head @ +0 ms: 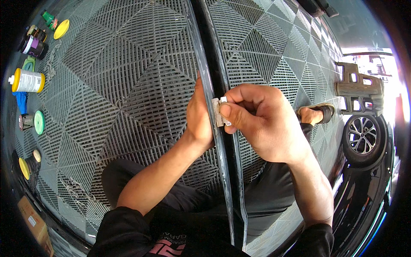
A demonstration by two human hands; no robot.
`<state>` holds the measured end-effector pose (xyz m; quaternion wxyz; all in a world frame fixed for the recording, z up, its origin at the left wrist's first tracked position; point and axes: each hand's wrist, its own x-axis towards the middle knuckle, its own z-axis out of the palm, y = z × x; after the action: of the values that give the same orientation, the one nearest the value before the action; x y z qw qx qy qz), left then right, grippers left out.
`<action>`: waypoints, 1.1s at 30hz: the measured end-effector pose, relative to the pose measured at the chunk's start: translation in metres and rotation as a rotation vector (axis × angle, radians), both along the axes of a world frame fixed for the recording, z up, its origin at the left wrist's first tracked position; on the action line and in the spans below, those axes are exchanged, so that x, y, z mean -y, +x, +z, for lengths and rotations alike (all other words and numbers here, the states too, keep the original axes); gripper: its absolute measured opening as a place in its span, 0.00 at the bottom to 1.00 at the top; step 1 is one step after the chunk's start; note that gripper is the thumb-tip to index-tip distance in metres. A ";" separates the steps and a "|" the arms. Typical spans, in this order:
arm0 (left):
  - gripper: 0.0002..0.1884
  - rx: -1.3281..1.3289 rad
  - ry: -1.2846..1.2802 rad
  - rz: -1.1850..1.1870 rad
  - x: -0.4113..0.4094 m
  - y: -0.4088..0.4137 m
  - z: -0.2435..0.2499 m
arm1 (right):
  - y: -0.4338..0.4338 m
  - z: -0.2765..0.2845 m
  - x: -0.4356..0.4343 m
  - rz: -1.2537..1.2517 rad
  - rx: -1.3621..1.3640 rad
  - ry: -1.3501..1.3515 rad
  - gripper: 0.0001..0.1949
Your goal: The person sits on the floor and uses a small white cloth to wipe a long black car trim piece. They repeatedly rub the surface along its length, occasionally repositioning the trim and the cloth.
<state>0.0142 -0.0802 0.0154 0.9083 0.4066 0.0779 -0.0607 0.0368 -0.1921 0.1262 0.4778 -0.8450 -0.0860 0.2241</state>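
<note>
A long black panel edge, scuffed with pale residue along its rim, runs from top to bottom through the middle of the view. My right hand pinches a single-edge razor blade between thumb and fingers, with the blade flat against the panel's left rim. On the panel's left side, my left hand rests against it, palm toward the panel; its fingers are mostly hidden behind the edge.
Grey slatted floor tiles lie below. Polishing machines with a green pad and a yellow pad, bottles and a cardboard box line the left. At right are a black car's wheel, a step stool and a sandalled foot.
</note>
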 end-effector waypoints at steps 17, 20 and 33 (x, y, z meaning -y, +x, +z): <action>0.27 0.144 0.094 0.051 0.003 -0.003 -0.014 | -0.004 0.007 -0.007 -0.021 0.023 -0.145 0.07; 0.28 0.132 0.041 0.038 0.002 -0.002 -0.013 | -0.006 0.005 -0.006 -0.039 0.035 -0.132 0.06; 0.29 0.128 0.050 0.029 0.002 -0.001 -0.010 | -0.004 -0.001 -0.009 -0.067 0.111 -0.074 0.06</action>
<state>0.0128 -0.0818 0.0057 0.9018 0.4309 0.0270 -0.0195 0.0331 -0.1828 0.1250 0.4478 -0.8757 -0.0758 0.1639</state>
